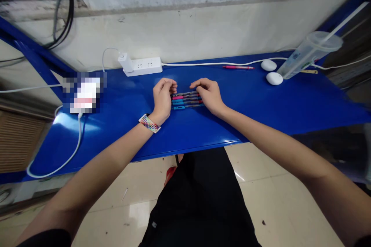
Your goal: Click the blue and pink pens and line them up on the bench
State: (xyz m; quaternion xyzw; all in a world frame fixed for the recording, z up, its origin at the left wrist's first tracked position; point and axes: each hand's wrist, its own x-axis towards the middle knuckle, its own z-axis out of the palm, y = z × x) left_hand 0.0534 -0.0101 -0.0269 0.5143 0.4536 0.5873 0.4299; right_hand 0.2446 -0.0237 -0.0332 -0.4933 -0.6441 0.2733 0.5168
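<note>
Several pens (187,100) lie side by side in a row on the blue table, with pink, blue, red and dark parts showing. At their left end my left hand (162,98) rests on its edge, fingers loosely curved and the palm side facing the pens. My right hand (210,94) is cupped around the opposite end, its index finger and thumb apart. Both hands are beside or touching the pen ends, which they partly hide. A patterned woven band (149,123) circles my left wrist.
A white power strip (146,66) with a charger stands at the back. A red pen (238,67) lies near the wall. To the right are two white rounded objects (274,78) and a clear plastic container (307,56). A blurred-out device (87,92) with a cable is on the left.
</note>
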